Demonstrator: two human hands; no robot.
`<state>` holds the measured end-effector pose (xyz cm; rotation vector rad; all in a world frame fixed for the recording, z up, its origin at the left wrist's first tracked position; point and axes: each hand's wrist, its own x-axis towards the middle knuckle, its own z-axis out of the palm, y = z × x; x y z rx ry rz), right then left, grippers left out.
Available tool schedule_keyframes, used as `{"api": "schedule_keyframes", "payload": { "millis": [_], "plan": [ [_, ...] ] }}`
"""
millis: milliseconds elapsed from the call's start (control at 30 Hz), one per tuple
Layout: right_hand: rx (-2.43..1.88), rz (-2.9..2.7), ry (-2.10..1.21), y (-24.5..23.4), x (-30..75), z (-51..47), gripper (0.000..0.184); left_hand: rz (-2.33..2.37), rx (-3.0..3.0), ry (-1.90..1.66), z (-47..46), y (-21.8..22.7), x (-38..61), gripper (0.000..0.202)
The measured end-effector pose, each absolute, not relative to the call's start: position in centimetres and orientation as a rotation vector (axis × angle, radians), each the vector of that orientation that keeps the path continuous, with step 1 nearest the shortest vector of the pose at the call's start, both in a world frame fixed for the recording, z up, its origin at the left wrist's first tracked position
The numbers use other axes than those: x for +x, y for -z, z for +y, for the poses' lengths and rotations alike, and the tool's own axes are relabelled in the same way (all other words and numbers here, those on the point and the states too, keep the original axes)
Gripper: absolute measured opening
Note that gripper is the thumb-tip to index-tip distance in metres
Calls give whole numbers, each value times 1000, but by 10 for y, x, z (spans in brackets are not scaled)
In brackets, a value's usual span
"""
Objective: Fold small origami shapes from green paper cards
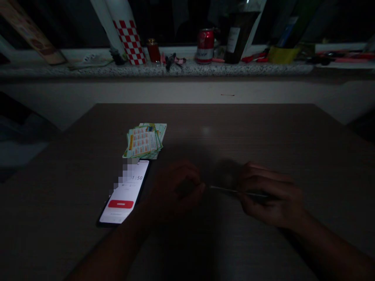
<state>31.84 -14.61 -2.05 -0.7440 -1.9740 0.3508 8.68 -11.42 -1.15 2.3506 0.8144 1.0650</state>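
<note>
Over the middle of the dim table, my left hand has its thumb and forefinger pinched together; whatever is between them, if anything, is too small and dark to see. My right hand is closed around a thin metal rod-like tool, whose exact kind does not show. The tool's tip points left and stops just short of my left fingertips. A lit phone lies beside my left forearm, showing a timer and a red button. Just beyond it is a loose stack of printed green and white cards.
Behind the wooden table runs a speckled stone windowsill. On it stand a red-and-white checked container, a small amber bottle, a red can, a dark labelled container and a yellow holder.
</note>
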Motion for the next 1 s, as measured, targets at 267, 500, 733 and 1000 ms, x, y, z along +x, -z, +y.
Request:
{"api": "schedule_keyframes", "payload": {
  "millis": [267, 500, 733, 1000],
  "plan": [
    [-798, -1919, -469, 24, 316, -147, 15, 758, 2301, -959, -119, 14, 93, 7],
    [-859, -2101, -454, 26, 313, -148, 9, 718, 2390, -864, -120, 26, 100, 5],
    [-901, -2086, -566, 26, 309, -152, 7, 688, 2184, -853, -123, 27, 105, 7],
    [-979, -1788, -1051, 30, 306, -156, 9, 688, 1575, -759, -123, 28, 106, 16]
  ]
}}
